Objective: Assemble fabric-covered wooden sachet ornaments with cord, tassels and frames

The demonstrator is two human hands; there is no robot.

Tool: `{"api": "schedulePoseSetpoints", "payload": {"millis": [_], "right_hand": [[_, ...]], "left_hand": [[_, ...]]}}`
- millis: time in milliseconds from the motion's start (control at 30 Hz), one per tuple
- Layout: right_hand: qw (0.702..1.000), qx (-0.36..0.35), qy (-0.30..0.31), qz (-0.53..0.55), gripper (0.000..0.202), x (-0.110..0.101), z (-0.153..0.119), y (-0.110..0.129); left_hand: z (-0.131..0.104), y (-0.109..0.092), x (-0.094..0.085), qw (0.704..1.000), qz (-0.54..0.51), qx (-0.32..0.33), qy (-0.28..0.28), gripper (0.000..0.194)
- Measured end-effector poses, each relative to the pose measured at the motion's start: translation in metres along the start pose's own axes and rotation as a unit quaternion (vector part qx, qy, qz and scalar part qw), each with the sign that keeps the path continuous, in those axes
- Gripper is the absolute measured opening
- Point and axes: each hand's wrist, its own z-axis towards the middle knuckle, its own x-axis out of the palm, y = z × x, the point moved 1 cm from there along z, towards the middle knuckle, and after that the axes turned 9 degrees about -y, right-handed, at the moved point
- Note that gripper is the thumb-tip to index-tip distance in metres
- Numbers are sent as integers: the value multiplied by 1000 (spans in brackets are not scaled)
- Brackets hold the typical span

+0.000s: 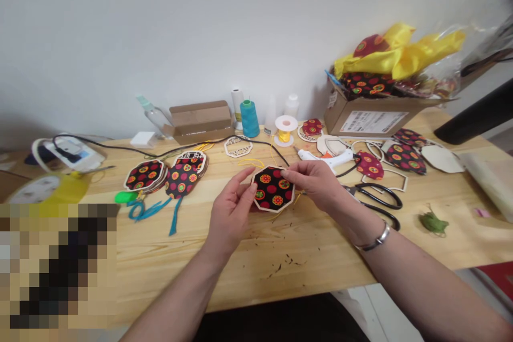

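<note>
Above the wooden table, an octagonal fabric-covered panel (274, 189) with a pale wooden rim is held up between both hands. Its dark cloth carries red dots and round flower patterns. My left hand (234, 206) pinches the left edge, thumb on the front. At the upper right edge, my right hand (310, 184) grips it with thumb and fingers; a metal bangle is on that wrist. Yellow cord (297, 200) shows around the panel's lower and right edges. Black-handled scissors (380, 197) lie beside my right forearm, and a white glue gun (332, 159) rests behind that hand.
Stacked patterned panels (146, 175) and a fabric piece with teal ribbon (175, 216) lie left. Behind stand a teal thread cone (249, 119), a yellow cord spool (285, 131) and a cardboard box (360, 115) of fabric. Green thread (433, 223) lies right; dark scraps (282, 264) litter the front.
</note>
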Motion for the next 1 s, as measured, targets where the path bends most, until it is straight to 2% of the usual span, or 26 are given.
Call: {"api": "schedulePoseSetpoints", "payload": {"millis": [167, 333, 400, 500, 667, 733, 867, 1000], "right_hand": [[1000, 25, -15, 10, 32, 0, 1, 2], [999, 36, -17, 17, 33, 0, 1, 2], [999, 40, -15, 16, 33, 0, 1, 2], [999, 50, -12, 16, 32, -1, 1, 2], [996, 80, -2, 47, 31, -2, 3, 0], [994, 89, -1, 56, 29, -2, 3, 0], [995, 89, -1, 45, 27, -2, 3, 0], [995, 87, 5, 41, 28, -1, 2, 1]], "left_hand": [[0, 3, 1, 996, -52, -21, 74, 59], [1, 7, 0, 989, -64, -54, 125, 35], [1, 7, 0, 986, -71, -68, 133, 32], [0, 3, -1, 986, -65, -69, 140, 38], [-1, -4, -2, 980, -37, -79, 178, 60], [-1, -4, -3, 981, -24, -77, 178, 60], [1, 1, -4, 984, -58, -62, 154, 34], [3, 6, -4, 986, -67, -67, 136, 27]]}}
